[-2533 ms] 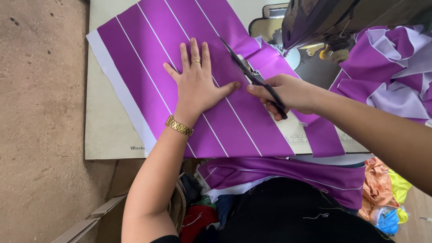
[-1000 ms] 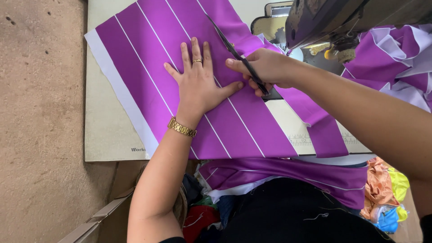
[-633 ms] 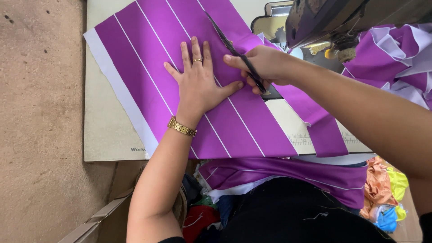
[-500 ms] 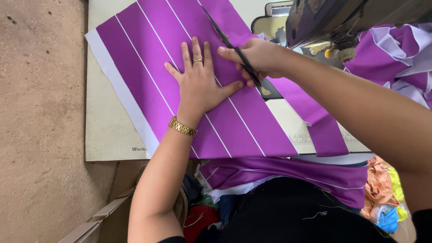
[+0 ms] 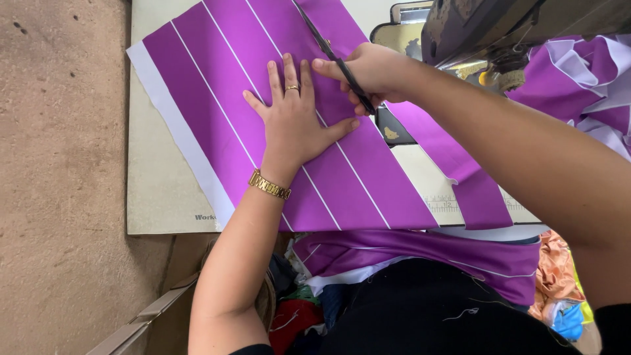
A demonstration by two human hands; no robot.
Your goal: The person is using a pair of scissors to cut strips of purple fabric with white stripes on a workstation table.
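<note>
While the left hand presses down, the right hand works the blades up the cloth.

Left hand (image 5: 294, 125): flat and spread on the purple fabric at the centre of the frame, palm down, fingers pointing to the upper edge; its grip holds nothing, it only pins the cloth. A gold ring sits on one finger and a gold watch (image 5: 269, 185) circles the wrist.

Right hand (image 5: 368, 71): at upper centre, its grip closed round the handles of the scissors, thumb side toward the left hand, just beside that hand's fingertips.

Scissors (image 5: 328, 49): dark, long-bladed, slanting from the right hand toward the upper edge of the frame, the blades lying on the cloth along a white stripe.

Purple fabric (image 5: 230, 98): a wide sheet with thin white stripes and a white border on its left edge, spread slantwise on the table from upper centre to lower right.

Cut strip (image 5: 460, 177): a narrow purple band right of the main sheet, running to the lower right.

Table (image 5: 154, 190): pale, bare at the left of the frame.

Sewing machine (image 5: 499, 26): dark body at the upper right, more purple cloth heaped beyond it.

Change: against the frame from 2.5 seconds ago, the right hand and scissors stand farther up the sheet, closer to the upper edge; the left hand has kept its place.
</note>
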